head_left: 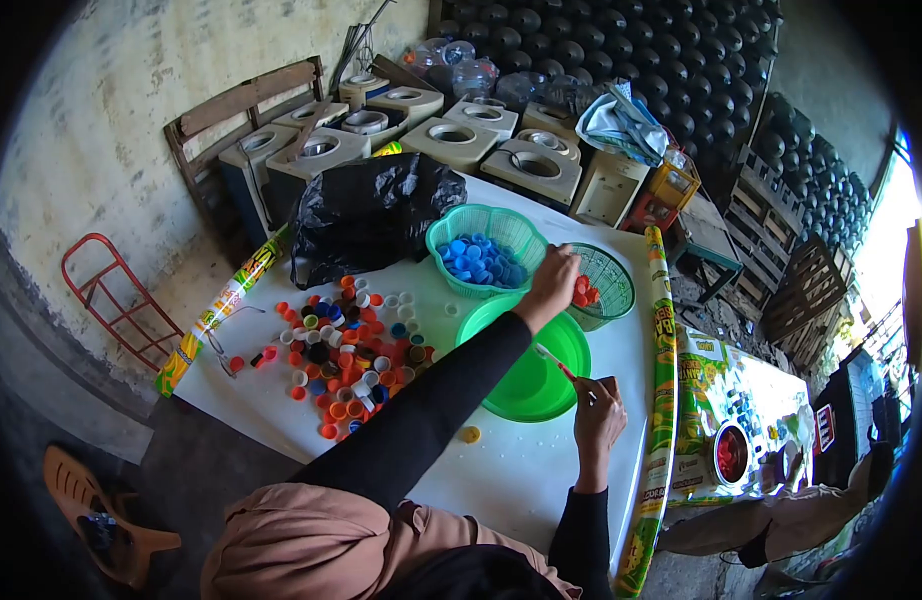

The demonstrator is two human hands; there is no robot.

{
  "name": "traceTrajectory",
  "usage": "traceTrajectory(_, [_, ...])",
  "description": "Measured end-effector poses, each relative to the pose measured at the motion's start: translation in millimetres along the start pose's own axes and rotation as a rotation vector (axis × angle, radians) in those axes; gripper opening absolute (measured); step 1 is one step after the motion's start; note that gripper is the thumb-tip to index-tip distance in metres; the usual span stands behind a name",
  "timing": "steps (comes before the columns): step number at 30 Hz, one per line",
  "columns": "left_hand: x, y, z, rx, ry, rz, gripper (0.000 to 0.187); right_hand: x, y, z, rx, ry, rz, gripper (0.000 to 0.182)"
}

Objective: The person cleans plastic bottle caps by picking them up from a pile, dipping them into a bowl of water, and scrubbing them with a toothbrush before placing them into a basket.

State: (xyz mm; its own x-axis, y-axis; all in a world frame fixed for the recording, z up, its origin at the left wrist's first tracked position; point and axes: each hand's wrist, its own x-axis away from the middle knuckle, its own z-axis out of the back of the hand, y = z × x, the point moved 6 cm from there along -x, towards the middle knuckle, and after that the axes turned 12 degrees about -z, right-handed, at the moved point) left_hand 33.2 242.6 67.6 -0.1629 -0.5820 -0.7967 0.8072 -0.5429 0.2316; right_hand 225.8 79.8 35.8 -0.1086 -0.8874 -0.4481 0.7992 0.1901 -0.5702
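teal basket [481,217] holds blue caps [481,262], green basket [612,275] red caps [585,292]; right fingers [603,390] grip a brush [559,365], left fingers [564,258] unclear

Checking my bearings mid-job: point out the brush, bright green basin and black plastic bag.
Brush [564,370]: head view, on its shaft.
Bright green basin [526,385]: head view, inside bottom.
Black plastic bag [371,205]: head view, crumpled middle.
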Motion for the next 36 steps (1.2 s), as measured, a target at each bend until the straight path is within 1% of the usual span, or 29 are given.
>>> traceTrajectory(1, [9.2, 4.2, 23.6, 0.062, 0.095, -0.044, 0.027, -0.3, 1.7, -1.7, 0.005, -0.007, -0.012, 0.011])
traceTrajectory(2, [19.1, 6.4, 49.6, 0.093, 0.067, 0.029, 0.027, 0.3, 2.3, -1.8, 0.003, -0.01, -0.016, 0.01])
traceTrajectory(3, [34.2, 7.5, 76.9, 0.071, 0.129, 0.056, 0.022, 0.4, 2.4, -0.8, 0.001, -0.013, -0.021, 0.009])
traceTrajectory(4, [53.0, 4.1, 105.2, 0.004, 0.169, 0.049, 0.024, -0.9, 1.1, -0.8, -0.004, -0.014, -0.025, 0.008])
traceTrajectory(5, [75.7, -1.6, 132.5, -0.046, 0.182, 0.1, 0.023, -1.1, -0.1, 0.2, 0.0, -0.01, -0.023, 0.007])
traceTrajectory(6, [101.5, -14.0, 155.9, -0.161, 0.143, 0.151, 0.02, -1.6, -0.3, -0.8, -0.011, -0.009, -0.018, 0.007])
traceTrajectory(7, [124.7, -27.7, 176.4, -0.208, 0.106, 0.238, 0.02, -1.2, 0.0, -1.3, -0.022, -0.008, -0.013, 0.007])
traceTrajectory(8, [154.6, -51.6, 190.8, -0.285, 0.032, 0.337, 0.014, -1.1, 0.8, -1.5, -0.034, -0.004, -0.008, 0.007])
traceTrajectory(10, [208.6, -97.0, 206.3, -0.409, -0.159, 0.465, 0.011, 0.0, 3.2, -5.4, -0.038, -0.017, -0.019, 0.006])
traceTrajectory(12, [232.4, -115.3, 216.3, -0.528, -0.237, 0.463, 0.012, 0.3, 2.0, -7.6, -0.048, -0.03, -0.023, 0.006])
traceTrajectory(13, [241.7, -123.5, 216.1, -0.52, -0.323, 0.518, 0.012, 1.1, 1.0, -8.4, -0.05, -0.032, -0.022, 0.005])
traceTrajectory(16, [249.5, -126.1, 210.5, -0.588, -0.345, 0.442, 0.012, 1.7, -0.6, -8.8, -0.042, -0.037, -0.015, 0.006])
traceTrajectory(19, [248.8, -128.0, 201.1, -0.572, -0.408, 0.469, 0.013, 2.6, -0.6, -9.1, -0.026, -0.036, -0.014, 0.006])
traceTrajectory(23, [251.3, -131.9, 200.4, -0.513, -0.374, 0.414, 0.017, 3.0, -2.0, -8.1, -0.016, -0.026, 0.003, 0.007])
traceTrajectory(26, [255.1, -133.1, 200.8, -0.547, -0.358, 0.424, 0.017, 2.4, -2.5, -7.4, -0.008, -0.027, 0.002, 0.007])
traceTrajectory(27, [256.2, -132.8, 200.6, -0.559, -0.397, 0.411, 0.017, 2.2, -2.3, -7.9, -0.007, -0.028, 0.002, 0.007])
traceTrajectory(30, [256.8, -131.7, 203.9, -0.537, -0.364, 0.442, 0.017, 3.2, -2.6, -9.9, -0.004, -0.032, 0.006, 0.007])
traceTrajectory(33, [254.5, -131.9, 205.4, -0.463, -0.397, 0.502, 0.025, 2.6, -7.5, -10.1, 0.019, -0.016, 0.017, 0.008])
traceTrajectory(36, [249.4, -125.3, 205.5, -0.442, -0.349, 0.473, 0.021, 4.0, -17.2, -12.7, 0.056, -0.022, 0.057, 0.008])
